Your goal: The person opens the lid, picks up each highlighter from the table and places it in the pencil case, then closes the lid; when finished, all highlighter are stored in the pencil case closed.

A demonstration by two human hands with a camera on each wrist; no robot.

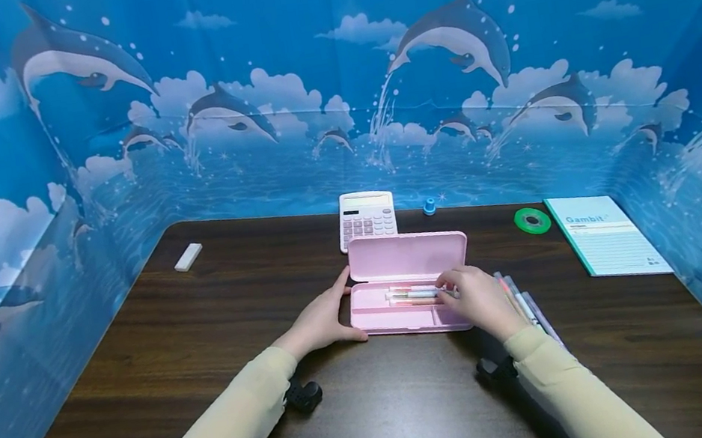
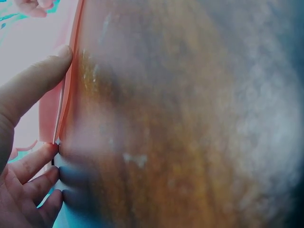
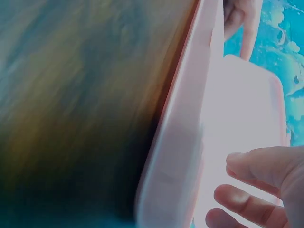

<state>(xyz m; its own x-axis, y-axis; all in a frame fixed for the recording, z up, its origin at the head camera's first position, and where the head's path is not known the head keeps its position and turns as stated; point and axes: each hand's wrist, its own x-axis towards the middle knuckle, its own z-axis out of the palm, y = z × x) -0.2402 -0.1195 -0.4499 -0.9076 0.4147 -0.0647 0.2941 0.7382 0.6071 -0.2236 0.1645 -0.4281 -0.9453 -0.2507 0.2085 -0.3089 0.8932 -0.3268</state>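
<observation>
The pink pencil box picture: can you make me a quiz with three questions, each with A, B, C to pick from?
1. Where is the calculator?
A. Behind the pencil box
B. On the notepad
C. In the left hand

2. What colour is the tape roll?
A. Red
B. Green
C. Yellow

3. How is the pencil box's lid?
A. Shut
B. Taken off
C. Open

Answers:
1 A, it lies just past the raised lid.
2 B, the ring by the notepad is green.
3 C, the lid stands up and pens show inside, under the right hand.
</observation>
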